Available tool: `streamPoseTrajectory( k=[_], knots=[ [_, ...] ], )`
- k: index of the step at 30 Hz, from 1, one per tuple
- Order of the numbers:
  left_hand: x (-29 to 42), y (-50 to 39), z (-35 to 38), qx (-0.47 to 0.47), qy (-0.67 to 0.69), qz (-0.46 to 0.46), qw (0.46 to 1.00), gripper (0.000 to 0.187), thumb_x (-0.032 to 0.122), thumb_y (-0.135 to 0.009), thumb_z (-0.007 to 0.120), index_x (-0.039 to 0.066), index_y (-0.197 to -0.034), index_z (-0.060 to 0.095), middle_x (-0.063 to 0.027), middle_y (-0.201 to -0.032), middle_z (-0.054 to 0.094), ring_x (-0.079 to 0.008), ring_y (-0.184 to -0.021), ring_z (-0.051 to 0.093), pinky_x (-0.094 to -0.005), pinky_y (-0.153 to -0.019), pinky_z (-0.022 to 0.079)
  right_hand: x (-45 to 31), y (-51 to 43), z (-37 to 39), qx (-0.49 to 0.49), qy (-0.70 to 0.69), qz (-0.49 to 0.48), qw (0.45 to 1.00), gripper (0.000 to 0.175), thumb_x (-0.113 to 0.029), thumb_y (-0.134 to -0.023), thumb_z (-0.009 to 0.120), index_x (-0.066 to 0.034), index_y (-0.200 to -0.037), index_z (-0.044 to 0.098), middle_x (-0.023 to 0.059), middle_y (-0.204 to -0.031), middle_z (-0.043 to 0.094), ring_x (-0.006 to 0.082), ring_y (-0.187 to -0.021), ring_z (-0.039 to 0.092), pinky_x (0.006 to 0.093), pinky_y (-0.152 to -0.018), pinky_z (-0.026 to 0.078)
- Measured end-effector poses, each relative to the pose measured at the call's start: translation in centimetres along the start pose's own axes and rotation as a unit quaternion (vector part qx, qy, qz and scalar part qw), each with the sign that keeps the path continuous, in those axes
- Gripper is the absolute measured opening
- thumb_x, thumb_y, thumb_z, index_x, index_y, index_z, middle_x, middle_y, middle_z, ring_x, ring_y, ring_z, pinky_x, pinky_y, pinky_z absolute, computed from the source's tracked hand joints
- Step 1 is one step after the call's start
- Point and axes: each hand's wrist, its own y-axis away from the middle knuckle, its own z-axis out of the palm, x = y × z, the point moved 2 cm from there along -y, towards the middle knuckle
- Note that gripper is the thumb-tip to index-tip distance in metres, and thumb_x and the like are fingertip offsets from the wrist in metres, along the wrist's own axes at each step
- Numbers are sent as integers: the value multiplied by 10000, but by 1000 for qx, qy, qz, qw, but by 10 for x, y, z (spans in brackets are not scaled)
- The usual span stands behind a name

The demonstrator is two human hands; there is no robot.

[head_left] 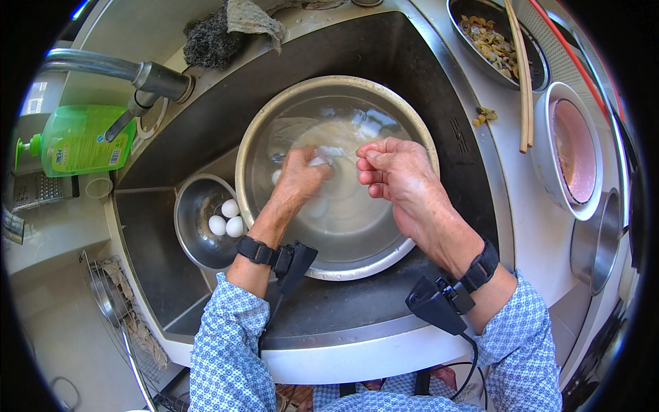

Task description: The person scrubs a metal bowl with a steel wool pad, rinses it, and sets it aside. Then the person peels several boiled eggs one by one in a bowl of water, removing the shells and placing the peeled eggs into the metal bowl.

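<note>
A wide metal basin (334, 275) of cloudy water stands in the dark sink. My left hand (302, 172) dips into the water, its fingers around a white egg (317, 161) that is partly hidden by the hand and ripples. Another pale egg (276, 177) shows beside that hand, and a blurred pale shape lies under water below it. Above the right half of the basin, my right hand (399, 172) has curled fingers and a bent thumb meeting the index finger; nothing shows between them. Left of the basin, a small metal bowl (198, 216) holds three white eggs (217, 225).
At the left are a faucet (165, 82) and a green soap bottle (87, 141). A dark scouring pad (211, 41) and a rag (252, 20) lie behind the sink. On the right counter sit a pan of food scraps (458, 26), chopsticks (524, 92) and stacked bowls (543, 139).
</note>
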Motion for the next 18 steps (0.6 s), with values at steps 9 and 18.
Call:
streamPoseTrajectory(
  k=[9,18],
  knots=[
    [34,18,-1,-125,407,14,905,200,112,-881,628,-58,-979,665,-126,-838,666,-210,-760,668,-273,-565,525,0,2,-10,-66,19,-34,997,342,-322,-984,535,-105,-723,577,-8,-689,566,72,-654,522,220,-619,407],
    [47,26,-3,-122,478,47,868,394,325,-995,541,-54,-1018,647,-130,-882,658,-189,-746,625,-298,-566,498,-1,0,-1,-29,41,-95,994,286,-320,-944,583,-57,-905,688,8,-791,636,100,-716,555,249,-725,435]
  ],
)
